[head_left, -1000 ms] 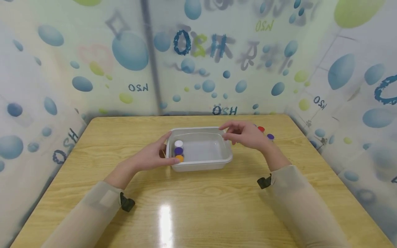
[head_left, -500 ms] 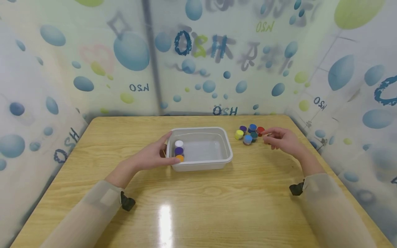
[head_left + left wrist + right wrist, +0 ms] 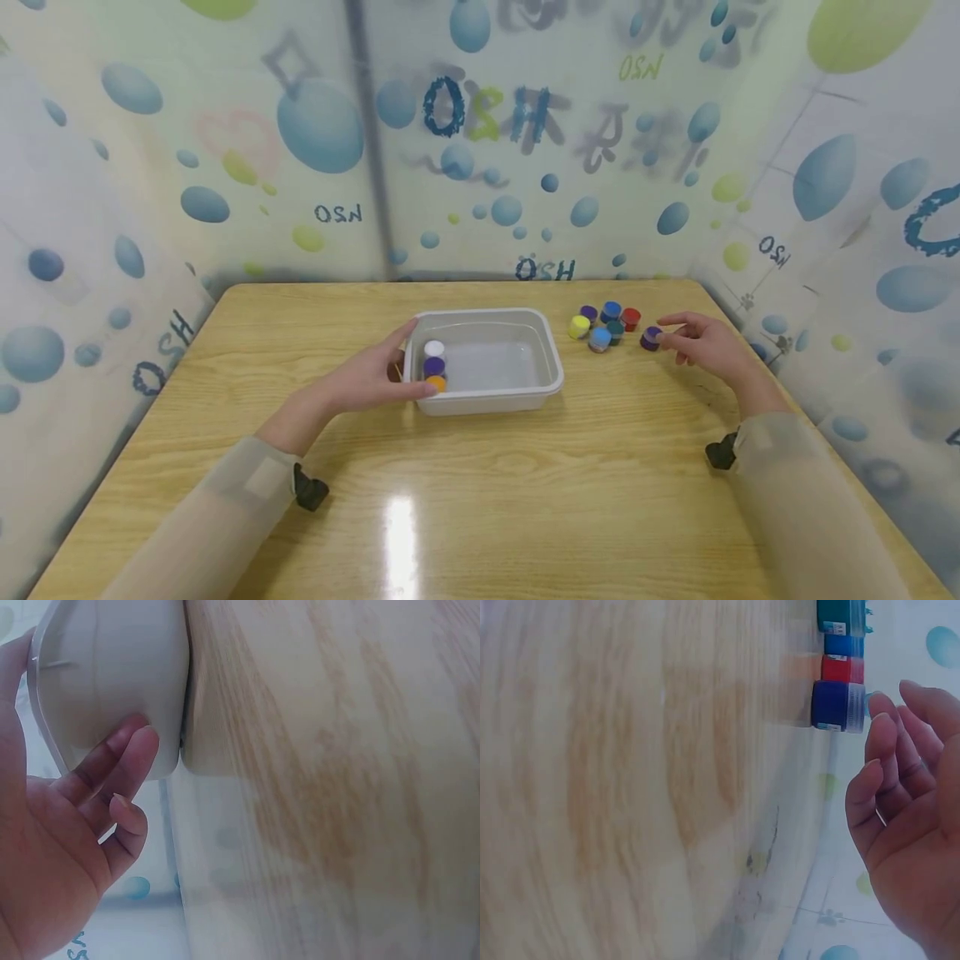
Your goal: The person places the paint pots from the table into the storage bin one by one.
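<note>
My left hand [image 3: 367, 373] holds the left end of a white plastic tub [image 3: 491, 402]. Its thumb lies over the front corner near an orange-capped jar [image 3: 436, 384]; in the left wrist view, fingers [image 3: 135, 750] bend against the tub's outer wall. Inside, behind the orange cap, stand a purple-topped jar [image 3: 433, 366] and a white-topped jar [image 3: 434, 348]. My right hand [image 3: 705, 343] is beside a dark purple paint jar [image 3: 650, 338] on the table. In the right wrist view, loosely bent fingers hover just off that jar's clear lid, holding nothing.
Left of the purple jar, several small paint jars cluster on the wooden table [image 3: 480, 500]: red [image 3: 631, 318], blue [image 3: 611, 311], dark green [image 3: 615, 332], light blue [image 3: 599, 338], yellow [image 3: 578, 326] and another purple [image 3: 588, 314]. Patterned walls [image 3: 480, 167] enclose the back and sides.
My right hand has moved from above the tub's right rim to the far right, beside the purple jar, uncovering the jar cluster. The left hand keeps its place on the tub.
</note>
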The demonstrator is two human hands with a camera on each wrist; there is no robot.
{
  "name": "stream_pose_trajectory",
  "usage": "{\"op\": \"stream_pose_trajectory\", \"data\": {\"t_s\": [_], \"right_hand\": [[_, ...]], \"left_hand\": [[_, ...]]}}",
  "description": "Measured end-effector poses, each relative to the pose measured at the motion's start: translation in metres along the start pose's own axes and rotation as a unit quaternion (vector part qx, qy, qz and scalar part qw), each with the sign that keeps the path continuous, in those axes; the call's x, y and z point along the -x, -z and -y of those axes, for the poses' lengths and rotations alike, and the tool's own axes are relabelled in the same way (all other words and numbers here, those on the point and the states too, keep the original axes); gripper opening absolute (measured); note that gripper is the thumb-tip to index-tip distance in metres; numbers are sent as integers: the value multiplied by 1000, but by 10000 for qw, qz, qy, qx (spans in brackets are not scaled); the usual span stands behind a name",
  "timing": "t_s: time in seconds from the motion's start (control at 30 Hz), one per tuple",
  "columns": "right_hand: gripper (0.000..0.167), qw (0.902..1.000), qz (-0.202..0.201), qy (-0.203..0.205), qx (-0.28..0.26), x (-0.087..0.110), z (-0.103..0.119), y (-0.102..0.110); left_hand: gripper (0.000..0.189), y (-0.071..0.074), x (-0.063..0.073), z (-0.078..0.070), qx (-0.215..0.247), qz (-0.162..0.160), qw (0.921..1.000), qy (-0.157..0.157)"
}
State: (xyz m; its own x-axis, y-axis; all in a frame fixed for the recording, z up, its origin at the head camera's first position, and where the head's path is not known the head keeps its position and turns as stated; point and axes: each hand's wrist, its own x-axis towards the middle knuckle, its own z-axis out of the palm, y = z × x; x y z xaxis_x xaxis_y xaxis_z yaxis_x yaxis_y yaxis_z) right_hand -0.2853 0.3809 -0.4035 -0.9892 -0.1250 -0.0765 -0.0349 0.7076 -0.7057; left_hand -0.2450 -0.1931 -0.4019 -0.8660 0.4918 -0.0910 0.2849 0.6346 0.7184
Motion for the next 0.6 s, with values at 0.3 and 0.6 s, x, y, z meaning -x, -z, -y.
{"op": "stream_pose_trajectory", "data": {"t_s": [0.3, 0.6], "right_hand": [[62, 9992, 15, -398, 6, -12, -10, -11], [64, 9983, 9, -528, 229, -14, -9, -14]], "left_hand": [[123, -1, -1, 6, -107, 66, 9999, -7], [126, -2, -1, 5, -183, -9, 9998, -30]]}}
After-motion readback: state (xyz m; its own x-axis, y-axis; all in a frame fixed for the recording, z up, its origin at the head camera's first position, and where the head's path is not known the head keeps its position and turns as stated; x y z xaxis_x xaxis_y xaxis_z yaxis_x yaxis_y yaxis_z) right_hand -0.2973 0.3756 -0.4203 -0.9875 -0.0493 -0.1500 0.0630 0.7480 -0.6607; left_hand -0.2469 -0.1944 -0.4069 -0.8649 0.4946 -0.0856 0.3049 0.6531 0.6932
